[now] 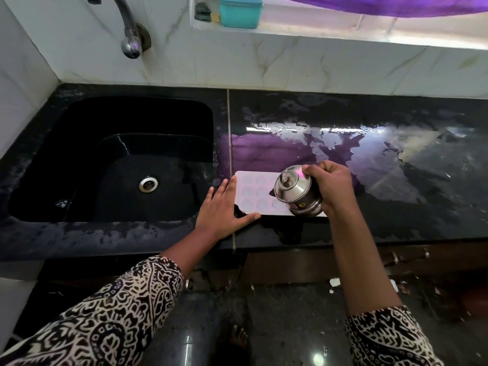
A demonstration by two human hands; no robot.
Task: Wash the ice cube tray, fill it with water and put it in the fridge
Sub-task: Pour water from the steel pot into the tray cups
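A white ice cube tray (253,192) with heart-shaped cells lies flat on the black counter (396,207), just right of the sink. My left hand (224,210) rests flat on the counter, fingers spread, touching the tray's left end and front corner. My right hand (332,184) grips a small steel pot (295,192), tipped on its side over the tray's right half with its mouth facing left. The pot hides the tray's right cells.
A black sink (79,167) with a steel drain (148,184) lies to the left, below a chrome tap (130,40). The counter is wet with puddles. A teal box (240,11) stands on the window ledge. The counter's front edge runs close to my arms.
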